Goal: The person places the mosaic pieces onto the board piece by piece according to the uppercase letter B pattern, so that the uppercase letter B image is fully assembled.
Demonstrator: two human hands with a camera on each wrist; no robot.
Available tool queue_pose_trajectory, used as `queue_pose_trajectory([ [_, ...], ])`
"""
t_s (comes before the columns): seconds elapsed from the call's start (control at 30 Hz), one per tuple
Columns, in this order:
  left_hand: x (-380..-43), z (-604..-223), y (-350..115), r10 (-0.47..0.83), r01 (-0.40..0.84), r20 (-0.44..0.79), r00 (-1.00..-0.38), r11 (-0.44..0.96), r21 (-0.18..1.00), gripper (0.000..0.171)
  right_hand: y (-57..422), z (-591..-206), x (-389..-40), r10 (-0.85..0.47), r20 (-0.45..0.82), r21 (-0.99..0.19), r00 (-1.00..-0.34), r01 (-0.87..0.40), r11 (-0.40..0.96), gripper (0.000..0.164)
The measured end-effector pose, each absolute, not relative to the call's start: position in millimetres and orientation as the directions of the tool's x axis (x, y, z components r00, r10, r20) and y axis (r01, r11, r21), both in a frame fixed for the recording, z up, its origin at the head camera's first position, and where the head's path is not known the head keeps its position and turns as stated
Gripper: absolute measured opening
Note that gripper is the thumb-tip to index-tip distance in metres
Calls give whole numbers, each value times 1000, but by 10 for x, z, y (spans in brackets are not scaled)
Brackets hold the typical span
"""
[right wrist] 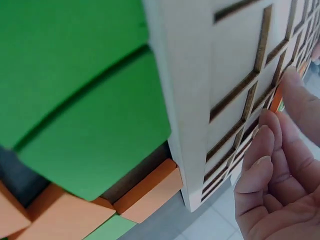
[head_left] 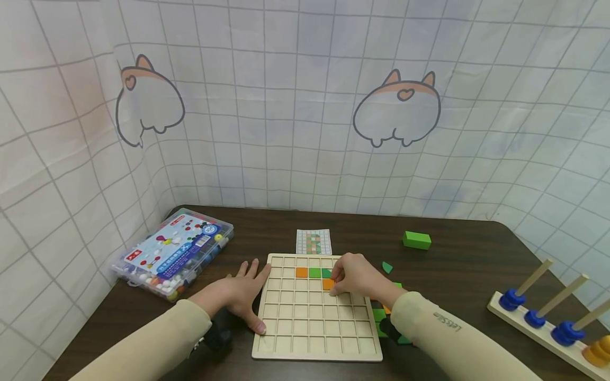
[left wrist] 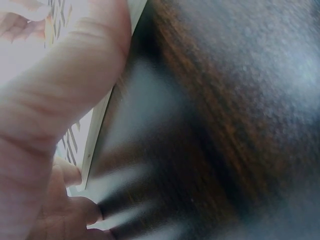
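A pale wooden grid board [head_left: 305, 320] lies flat on the table. In its upper rows sit an orange square tile [head_left: 302, 272], a light green square tile [head_left: 314, 272] and a darker green piece [head_left: 326, 273], partly covered by fingers. My right hand [head_left: 356, 275] reaches over the board's upper right and pinches another orange tile [head_left: 328, 284] just below the green piece; the right wrist view shows its orange edge [right wrist: 276, 99] between thumb and fingertips. With fingers spread, my left hand [head_left: 243, 293] rests along the board's left edge, thumb [left wrist: 75, 65] at the rim.
Loose green tiles [right wrist: 90, 110] and orange tiles [right wrist: 150, 192] lie by the board's right edge, partly under my right forearm. A pattern card [head_left: 313, 242] is behind the board. Around it are a plastic case [head_left: 173, 251], a green block [head_left: 416, 240] and a peg stand [head_left: 538, 330].
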State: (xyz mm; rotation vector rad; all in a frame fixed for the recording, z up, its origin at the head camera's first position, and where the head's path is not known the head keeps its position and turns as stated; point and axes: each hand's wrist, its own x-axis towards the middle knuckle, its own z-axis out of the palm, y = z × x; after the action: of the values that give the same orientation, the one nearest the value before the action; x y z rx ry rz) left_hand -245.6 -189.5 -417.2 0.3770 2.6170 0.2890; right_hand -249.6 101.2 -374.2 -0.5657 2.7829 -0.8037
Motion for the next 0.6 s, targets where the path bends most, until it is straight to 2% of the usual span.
queue_pose_trajectory([
  [0.13,-2443,-4150,-1882,309,205,-432,-847,941,270,155,1003,-3749,-2494,-401,-61,-531,-914,-311,789,8],
  [0.6,-2471,-4188,-1904,310,205,-438,-844,940,271,156,955,-3784,-2485,-348,-27,-494,-937,-290,819,13],
])
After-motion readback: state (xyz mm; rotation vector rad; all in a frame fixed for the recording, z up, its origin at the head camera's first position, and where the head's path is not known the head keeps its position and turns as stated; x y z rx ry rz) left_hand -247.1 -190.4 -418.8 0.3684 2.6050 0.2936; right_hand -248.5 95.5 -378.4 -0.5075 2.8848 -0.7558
